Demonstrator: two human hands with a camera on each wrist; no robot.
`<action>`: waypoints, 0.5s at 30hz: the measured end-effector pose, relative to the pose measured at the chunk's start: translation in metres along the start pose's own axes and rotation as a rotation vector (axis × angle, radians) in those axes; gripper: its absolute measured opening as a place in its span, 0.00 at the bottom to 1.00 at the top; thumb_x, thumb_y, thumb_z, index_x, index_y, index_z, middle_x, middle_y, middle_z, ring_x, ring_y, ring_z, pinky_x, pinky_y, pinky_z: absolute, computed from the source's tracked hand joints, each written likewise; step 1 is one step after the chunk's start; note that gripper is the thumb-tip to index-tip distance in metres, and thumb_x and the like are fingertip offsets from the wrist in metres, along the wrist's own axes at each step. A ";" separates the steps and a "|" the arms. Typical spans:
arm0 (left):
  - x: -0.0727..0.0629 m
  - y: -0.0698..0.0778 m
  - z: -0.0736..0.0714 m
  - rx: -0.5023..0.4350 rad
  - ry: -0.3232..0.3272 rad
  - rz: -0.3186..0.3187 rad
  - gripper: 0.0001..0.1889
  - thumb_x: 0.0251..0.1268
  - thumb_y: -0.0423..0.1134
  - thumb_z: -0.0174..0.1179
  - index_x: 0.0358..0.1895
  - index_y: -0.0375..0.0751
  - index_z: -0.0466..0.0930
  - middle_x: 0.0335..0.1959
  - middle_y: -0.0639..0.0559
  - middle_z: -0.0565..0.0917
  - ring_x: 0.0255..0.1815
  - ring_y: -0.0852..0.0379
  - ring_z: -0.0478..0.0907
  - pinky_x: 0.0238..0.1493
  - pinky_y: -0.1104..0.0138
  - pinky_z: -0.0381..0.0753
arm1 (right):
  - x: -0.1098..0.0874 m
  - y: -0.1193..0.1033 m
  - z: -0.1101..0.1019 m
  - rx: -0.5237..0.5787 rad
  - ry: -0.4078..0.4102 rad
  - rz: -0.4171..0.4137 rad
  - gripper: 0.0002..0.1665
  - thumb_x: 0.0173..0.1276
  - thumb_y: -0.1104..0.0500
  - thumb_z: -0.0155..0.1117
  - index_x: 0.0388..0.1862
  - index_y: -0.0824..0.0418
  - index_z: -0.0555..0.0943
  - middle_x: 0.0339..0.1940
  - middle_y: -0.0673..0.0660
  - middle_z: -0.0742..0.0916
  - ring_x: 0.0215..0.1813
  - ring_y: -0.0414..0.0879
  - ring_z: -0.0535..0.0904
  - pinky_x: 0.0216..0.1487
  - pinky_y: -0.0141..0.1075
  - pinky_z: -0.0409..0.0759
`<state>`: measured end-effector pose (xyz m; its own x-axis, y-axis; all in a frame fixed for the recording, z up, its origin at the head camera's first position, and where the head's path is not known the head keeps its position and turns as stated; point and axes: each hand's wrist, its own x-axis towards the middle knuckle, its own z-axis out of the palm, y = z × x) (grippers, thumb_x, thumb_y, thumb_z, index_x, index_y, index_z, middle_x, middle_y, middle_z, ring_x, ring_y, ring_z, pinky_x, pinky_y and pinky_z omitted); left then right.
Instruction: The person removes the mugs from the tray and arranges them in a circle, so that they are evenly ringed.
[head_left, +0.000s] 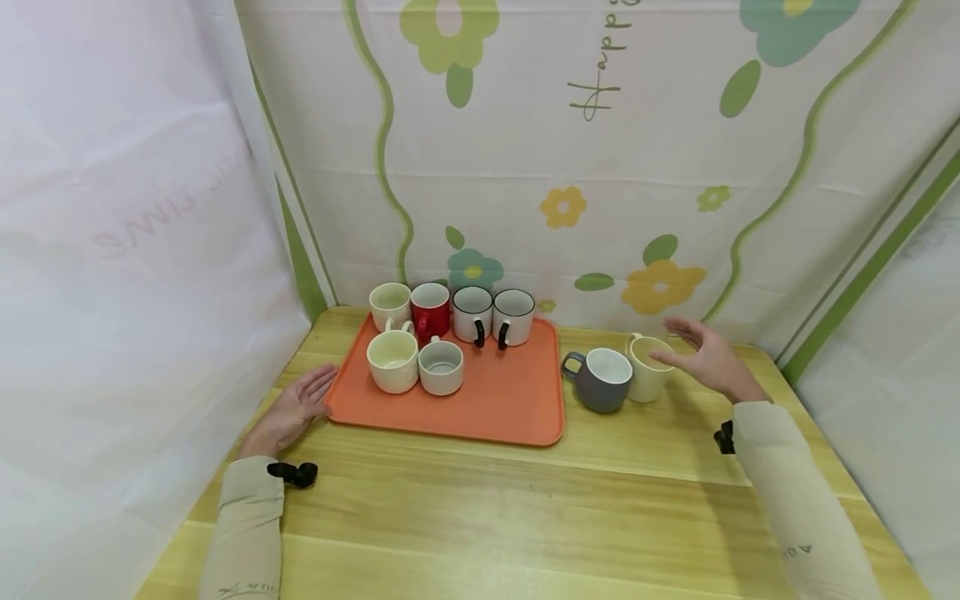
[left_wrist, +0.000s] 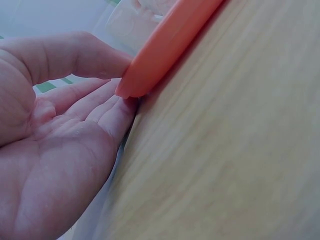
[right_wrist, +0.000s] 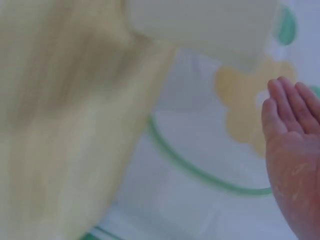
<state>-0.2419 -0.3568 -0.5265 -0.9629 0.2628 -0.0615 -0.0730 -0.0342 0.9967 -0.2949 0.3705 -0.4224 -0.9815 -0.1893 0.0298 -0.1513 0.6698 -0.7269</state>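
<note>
My outstretched right grip stands beside the cream mug, right of the tray; closing askew could knock it into the grey mug. My left grip, straight-fingered, touches the tray.

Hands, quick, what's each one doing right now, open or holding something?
Left hand: open, touching the left edge of the orange tray.
Right hand: open, holding nothing, beside the rightmost cream mug.
</note>
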 end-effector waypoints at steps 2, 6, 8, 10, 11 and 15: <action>-0.001 0.000 0.000 -0.004 0.005 0.000 0.50 0.69 0.14 0.54 0.87 0.32 0.34 0.88 0.31 0.37 0.89 0.35 0.33 0.68 0.81 0.76 | -0.002 -0.016 -0.001 -0.020 0.010 -0.018 0.54 0.70 0.40 0.74 0.86 0.56 0.59 0.84 0.64 0.69 0.85 0.68 0.59 0.81 0.69 0.62; -0.002 0.000 -0.001 -0.001 0.000 0.008 0.49 0.70 0.15 0.54 0.86 0.32 0.33 0.88 0.31 0.36 0.88 0.34 0.33 0.69 0.81 0.75 | -0.005 -0.050 0.011 -0.050 0.025 -0.086 0.52 0.69 0.42 0.76 0.83 0.58 0.64 0.81 0.63 0.73 0.83 0.66 0.64 0.81 0.66 0.65; -0.003 0.000 -0.002 -0.002 -0.007 0.010 0.49 0.71 0.15 0.54 0.86 0.32 0.32 0.88 0.31 0.36 0.88 0.34 0.32 0.69 0.81 0.75 | -0.006 -0.065 0.021 -0.041 0.025 -0.123 0.51 0.68 0.43 0.77 0.83 0.58 0.66 0.80 0.62 0.74 0.83 0.66 0.65 0.81 0.65 0.65; -0.003 -0.001 -0.003 -0.001 -0.015 0.011 0.49 0.72 0.16 0.53 0.86 0.32 0.32 0.88 0.32 0.35 0.88 0.34 0.32 0.70 0.81 0.75 | -0.005 -0.078 0.034 -0.018 0.023 -0.156 0.51 0.67 0.44 0.79 0.82 0.58 0.67 0.79 0.62 0.75 0.82 0.65 0.67 0.82 0.63 0.65; -0.002 -0.001 -0.003 -0.001 -0.019 0.011 0.49 0.72 0.16 0.54 0.86 0.32 0.31 0.88 0.32 0.35 0.88 0.34 0.32 0.70 0.81 0.75 | -0.004 -0.084 0.041 0.004 0.016 -0.170 0.51 0.66 0.44 0.79 0.82 0.58 0.67 0.79 0.62 0.76 0.82 0.64 0.67 0.83 0.62 0.65; -0.001 -0.002 -0.003 -0.008 -0.020 0.005 0.50 0.72 0.16 0.54 0.86 0.33 0.31 0.88 0.32 0.35 0.88 0.35 0.32 0.70 0.81 0.75 | 0.002 -0.107 0.072 0.063 -0.013 -0.207 0.50 0.64 0.46 0.81 0.80 0.57 0.69 0.78 0.60 0.77 0.81 0.60 0.70 0.84 0.59 0.66</action>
<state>-0.2420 -0.3597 -0.5282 -0.9579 0.2818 -0.0551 -0.0700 -0.0430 0.9966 -0.2727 0.2471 -0.3938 -0.9284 -0.3278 0.1748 -0.3418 0.5694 -0.7476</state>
